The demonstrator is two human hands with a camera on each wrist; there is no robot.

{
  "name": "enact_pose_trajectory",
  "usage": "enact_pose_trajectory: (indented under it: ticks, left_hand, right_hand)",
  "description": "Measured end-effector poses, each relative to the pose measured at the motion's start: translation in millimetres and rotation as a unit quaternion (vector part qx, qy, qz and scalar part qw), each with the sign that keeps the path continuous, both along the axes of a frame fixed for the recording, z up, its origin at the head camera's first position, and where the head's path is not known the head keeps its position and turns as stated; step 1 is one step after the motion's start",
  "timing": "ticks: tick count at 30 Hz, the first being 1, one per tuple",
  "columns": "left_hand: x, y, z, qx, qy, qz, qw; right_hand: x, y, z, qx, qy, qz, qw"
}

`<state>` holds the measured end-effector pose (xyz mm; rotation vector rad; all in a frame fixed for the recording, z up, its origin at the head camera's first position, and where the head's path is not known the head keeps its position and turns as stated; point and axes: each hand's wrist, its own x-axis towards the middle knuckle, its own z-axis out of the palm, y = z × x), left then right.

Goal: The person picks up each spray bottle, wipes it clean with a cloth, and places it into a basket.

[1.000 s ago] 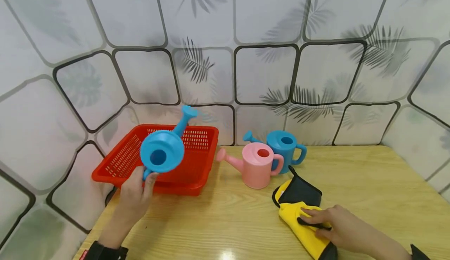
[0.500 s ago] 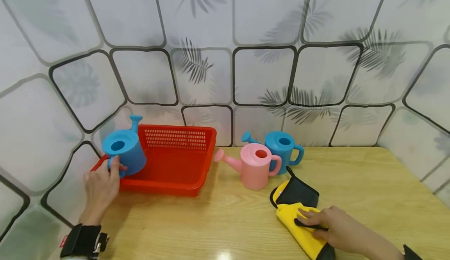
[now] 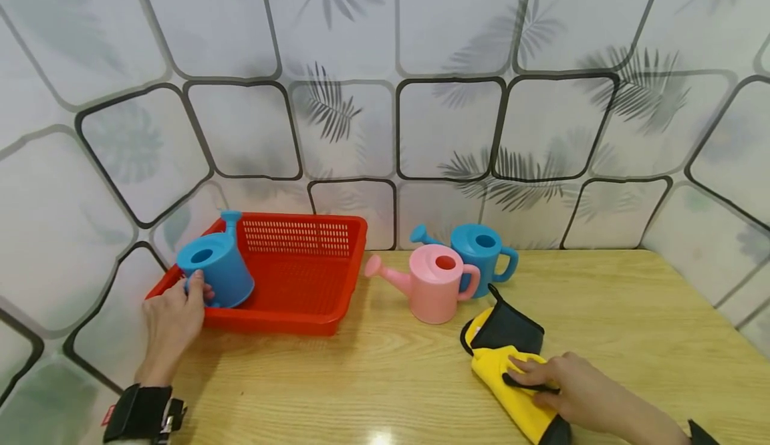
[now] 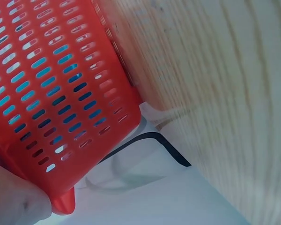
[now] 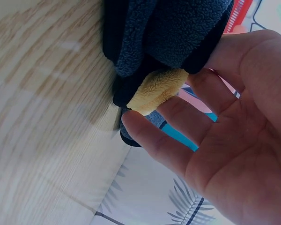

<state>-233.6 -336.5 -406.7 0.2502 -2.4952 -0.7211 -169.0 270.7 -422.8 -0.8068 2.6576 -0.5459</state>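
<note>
At the left of the head view, my left hand holds a blue watering can by its handle, thumb on top. The can sits slightly tilted in the left part of a red basket, spout toward the back. Through the basket's slots the left wrist view shows blue; part of the left hand is at the rim. My right hand pinches a folded yellow and dark grey cloth with black trim between thumb and fingers. In the right wrist view its fleecy underside shows.
A pink watering can stands mid-table, partly in front of a second blue watering can. Both are between the basket and the cloth on the wooden table. A patterned wall covering rises behind and at both sides.
My left hand has moved the blue watering can leftward and down into the red basket, turning it more upright. My right hand stays on the cloth with hardly any motion.
</note>
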Motion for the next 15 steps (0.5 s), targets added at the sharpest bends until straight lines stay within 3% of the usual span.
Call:
enact_pose_trajectory:
  ticks: [8, 15]
  left_hand:
    - [1.0, 2.0, 4.3, -0.003, -0.039, -0.009, 0.9992]
    - [2.5, 0.8, 4.7, -0.012, -0.044, -0.013, 0.9989]
  right_hand:
    - [2.4, 1.0, -1.8, -0.008, 0.001, 0.001, 1.0]
    - [1.4, 1.7, -2.0, -0.011, 0.004, 0.003, 0.9999]
